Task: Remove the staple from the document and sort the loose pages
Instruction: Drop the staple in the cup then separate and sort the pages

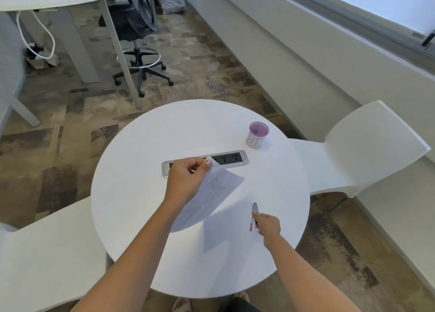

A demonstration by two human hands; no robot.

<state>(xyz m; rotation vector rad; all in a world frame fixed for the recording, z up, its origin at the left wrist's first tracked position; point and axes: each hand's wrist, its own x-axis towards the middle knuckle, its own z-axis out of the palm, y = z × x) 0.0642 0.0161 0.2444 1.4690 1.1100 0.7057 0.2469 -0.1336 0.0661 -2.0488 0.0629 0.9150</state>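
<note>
Pinching the document (211, 194) by its far corner in the left hand (186, 180), slanting lengthwise toward the body, and gripping the staple remover (255, 209) in the right hand (268, 225), pointed away.

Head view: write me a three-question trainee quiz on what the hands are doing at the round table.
1. True or false: the left hand holds the document.
2. What does the right hand grip? A the white chair; B the staple remover; C the power strip.
3. Which lies nearer the person, the purple cup or the staple remover?

Key: 1 true. 2 B. 3 staple remover.
</note>
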